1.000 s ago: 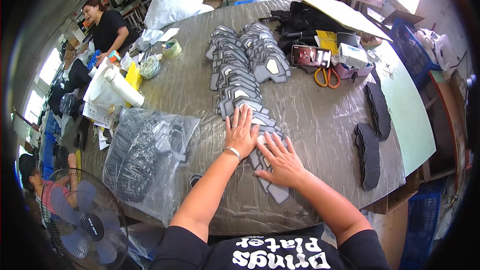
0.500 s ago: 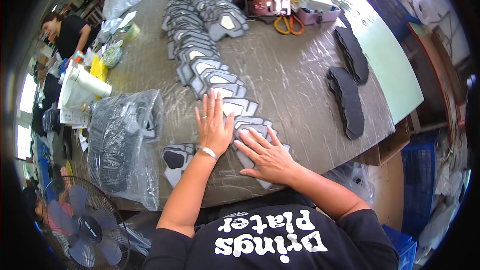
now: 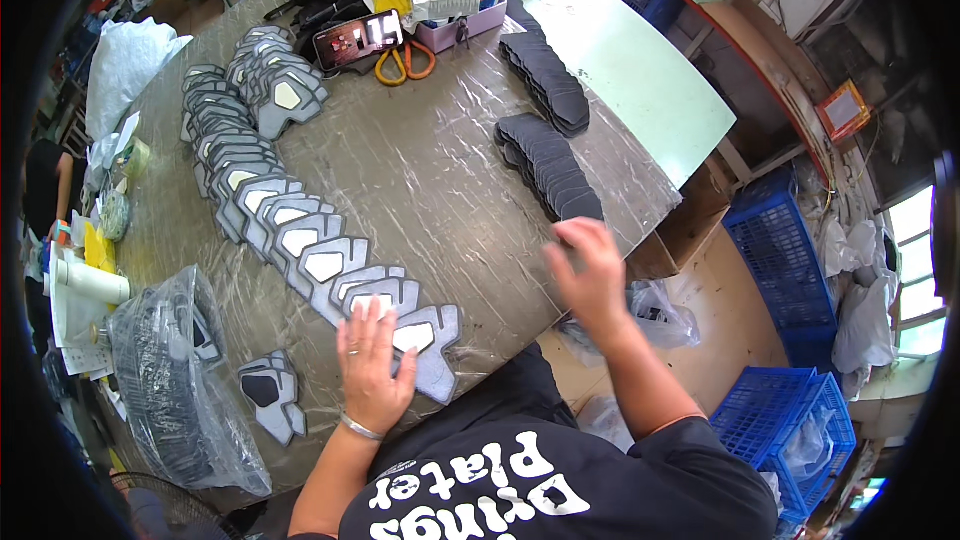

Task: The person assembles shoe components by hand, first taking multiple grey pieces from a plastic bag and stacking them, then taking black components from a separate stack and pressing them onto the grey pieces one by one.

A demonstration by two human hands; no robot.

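Observation:
A long row of overlapping grey foam-like pads (image 3: pixel 300 238) with pale center patches runs across the table toward me. My left hand (image 3: pixel 378 370) lies flat on the near end of this row, fingers stretched out, beside the nearest pad (image 3: pixel 440 348). At the near end of a fanned row of thin black pieces (image 3: pixel 548 172), my right hand (image 3: pixel 590 275) hovers, slightly blurred. Its thumb stands apart from its bent fingers, and nothing shows between them. Whether the fingertips touch the black pieces, I cannot tell.
A single grey pad with a black patch (image 3: pixel 270 395) lies at left, beside a clear plastic bag of dark pieces (image 3: pixel 175 380). Farther back are a phone (image 3: pixel 358 40), orange-handled scissors (image 3: pixel 405 64) and a purple tray (image 3: pixel 462 32). Blue crates (image 3: pixel 785 430) stand right of the table.
My right hand has left the grey pads and moved right to the black pieces. My left hand has shifted to the near end of the row. The view has turned rightward.

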